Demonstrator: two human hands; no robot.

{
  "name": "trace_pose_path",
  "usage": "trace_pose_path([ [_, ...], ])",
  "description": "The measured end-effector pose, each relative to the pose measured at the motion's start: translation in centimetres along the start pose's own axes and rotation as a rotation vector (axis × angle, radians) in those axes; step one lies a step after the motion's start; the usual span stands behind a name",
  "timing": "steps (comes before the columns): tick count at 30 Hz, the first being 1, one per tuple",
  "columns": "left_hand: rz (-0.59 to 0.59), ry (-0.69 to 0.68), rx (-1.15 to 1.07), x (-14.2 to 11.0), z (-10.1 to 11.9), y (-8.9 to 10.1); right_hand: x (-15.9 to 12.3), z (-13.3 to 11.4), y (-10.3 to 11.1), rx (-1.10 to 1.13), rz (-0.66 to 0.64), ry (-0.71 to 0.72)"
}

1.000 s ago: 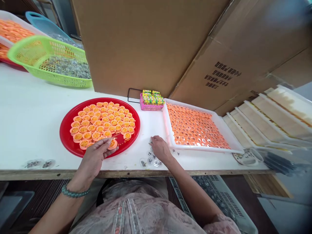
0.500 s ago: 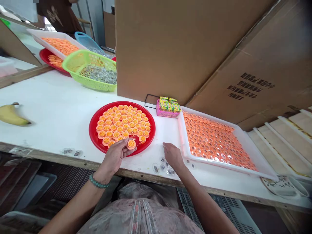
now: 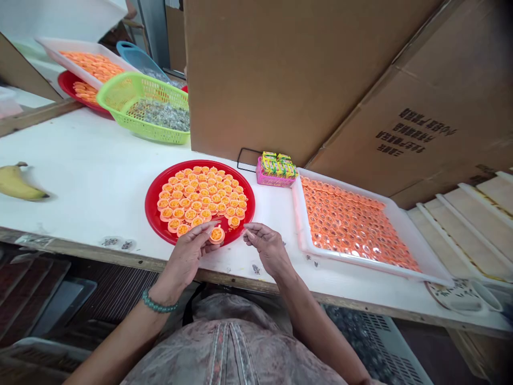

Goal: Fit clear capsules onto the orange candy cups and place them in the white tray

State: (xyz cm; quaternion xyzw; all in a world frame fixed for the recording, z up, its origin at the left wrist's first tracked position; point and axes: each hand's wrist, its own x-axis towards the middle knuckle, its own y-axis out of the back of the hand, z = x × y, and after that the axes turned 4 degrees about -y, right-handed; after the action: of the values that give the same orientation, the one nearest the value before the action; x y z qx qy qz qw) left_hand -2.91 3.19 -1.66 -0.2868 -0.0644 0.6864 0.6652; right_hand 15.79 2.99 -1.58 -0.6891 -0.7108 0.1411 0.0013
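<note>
A red round tray on the white table holds several small orange cups with yellow centres. My left hand pinches one orange cup at the tray's near edge. My right hand is just right of it, fingers pinched on a small clear piece that I cannot make out well. A white rectangular tray to the right is filled with rows of orange cups under clear caps. One small clear cap lies on the table near my right wrist.
A pink box of small packets stands behind the trays, before a tall cardboard wall. A green basket of clear caps, a blue basket, more orange-filled trays and a banana lie to the left. White stacked trays stand at right.
My right hand has risen from the clear caps on the table and moved left toward the cup in my left hand. The camera has shifted slightly.
</note>
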Motion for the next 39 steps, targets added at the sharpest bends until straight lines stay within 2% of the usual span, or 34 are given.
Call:
trace_pose_path([
  [7,-0.024,0.028,-0.005,-0.3,-0.5,-0.1,-0.1,-0.6,-0.7,-0.125,0.026,-0.009],
  [15,-0.124,-0.017,0.068,-1.1,-1.6,-1.1,0.2,-1.5,-1.7,-0.248,-0.149,-0.028],
  [19,-0.172,-0.026,0.115,-1.5,-2.2,-1.5,0.6,-0.9,-1.9,-0.294,-0.116,-0.006],
  [23,-0.146,-0.035,0.155,-1.5,-2.3,-1.7,0.7,-0.8,-1.7,-0.361,-0.072,0.039],
  [27,-0.098,-0.041,0.191,-1.4,-2.1,-1.9,0.6,-1.4,-1.6,-0.401,-0.07,0.016],
  [31,-0.13,-0.057,0.178,-1.4,-2.3,-1.7,0.7,-1.5,-1.6,-0.431,-0.081,0.022],
  [36,-0.159,-0.048,0.103,-1.5,-2.4,-1.5,0.3,-1.3,-1.6,-0.318,-0.097,-0.012],
  [39,-0.173,-0.051,0.055,-1.4,-2.1,-1.6,-0.9,-1.7,-1.6,-0.317,-0.049,0.091],
])
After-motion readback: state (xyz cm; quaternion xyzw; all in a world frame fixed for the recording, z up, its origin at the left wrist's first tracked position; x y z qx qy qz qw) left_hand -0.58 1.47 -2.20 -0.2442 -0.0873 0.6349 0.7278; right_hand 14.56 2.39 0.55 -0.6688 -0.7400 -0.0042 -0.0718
